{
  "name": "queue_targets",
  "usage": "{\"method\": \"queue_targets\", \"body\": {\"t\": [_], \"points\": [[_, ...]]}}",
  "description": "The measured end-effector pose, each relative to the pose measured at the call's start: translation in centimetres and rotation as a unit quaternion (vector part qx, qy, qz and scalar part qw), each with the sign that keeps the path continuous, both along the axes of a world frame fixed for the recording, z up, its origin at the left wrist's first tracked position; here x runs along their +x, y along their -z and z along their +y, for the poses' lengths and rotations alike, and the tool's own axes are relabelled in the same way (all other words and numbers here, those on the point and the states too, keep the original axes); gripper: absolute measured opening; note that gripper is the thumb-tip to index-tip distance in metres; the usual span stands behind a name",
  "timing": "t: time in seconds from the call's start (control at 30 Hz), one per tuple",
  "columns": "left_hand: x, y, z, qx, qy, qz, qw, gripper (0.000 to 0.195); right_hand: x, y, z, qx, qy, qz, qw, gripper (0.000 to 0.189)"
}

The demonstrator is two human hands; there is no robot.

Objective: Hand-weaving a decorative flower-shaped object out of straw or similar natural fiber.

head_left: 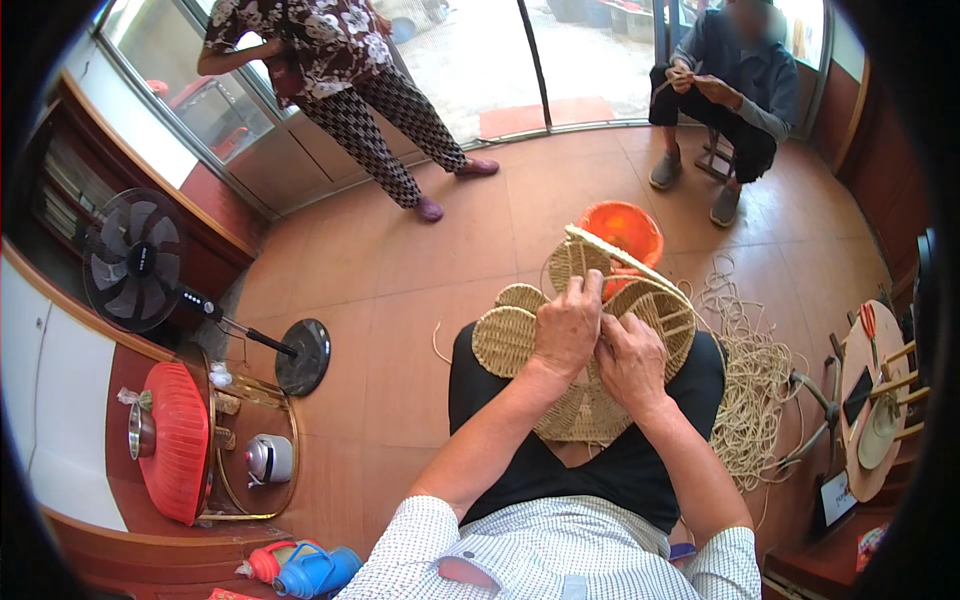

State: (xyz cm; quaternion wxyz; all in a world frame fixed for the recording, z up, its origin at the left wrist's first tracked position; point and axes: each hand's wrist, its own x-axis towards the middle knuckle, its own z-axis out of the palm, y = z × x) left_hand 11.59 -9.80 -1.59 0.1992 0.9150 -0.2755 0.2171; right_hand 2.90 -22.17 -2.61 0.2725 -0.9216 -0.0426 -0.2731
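Observation:
A woven straw-cord piece [504, 341] with several rounded, petal-like lobes rests across my lap. My left hand [568, 328] grips its upper middle, the fingers closed around the cord work. Beside it, my right hand [631, 356] pinches at the same spot, close to the lobe with open spokes on the right. A thin strand arcs above both hands along the rim. The fingertips partly hide the weave between them. On the floor to the right of my knee lies a large tangled heap of straw cord [750, 397].
An orange plastic bucket [626, 232] stands just beyond the weaving. One person [360, 90] stands at the glass doors; another [727, 90] sits handling something thin. Left are a pedestal fan [142, 259] and a kettle [268, 459]; at right, a round board [855, 450] holding scissors.

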Motion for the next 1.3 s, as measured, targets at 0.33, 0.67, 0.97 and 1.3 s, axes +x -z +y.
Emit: {"method": "queue_targets", "body": {"t": [0.33,0.67,0.97,1.3], "points": [[0.2,0.1,1.6,-0.149,0.097,0.038,0.983,0.034,-0.1,-0.5,0.2,0.003,0.000,-0.006,1.000,0.023],[-2.3,2.6,2.8,-0.239,0.152,-0.020,0.959,0.037,-0.8,0.7,-0.4,-0.009,0.018,0.004,1.000,0.022],[-1.5,0.0,6.8,-0.212,-0.021,0.029,0.977,0.039,-0.2,-0.4,0.6,-0.022,0.017,-0.037,0.999,0.035],[0.2,-2.2,10.9,-0.179,-0.058,0.015,0.982,0.018,-1.0,0.6,2.1,-0.121,-0.027,-0.081,0.989,0.043]]}}
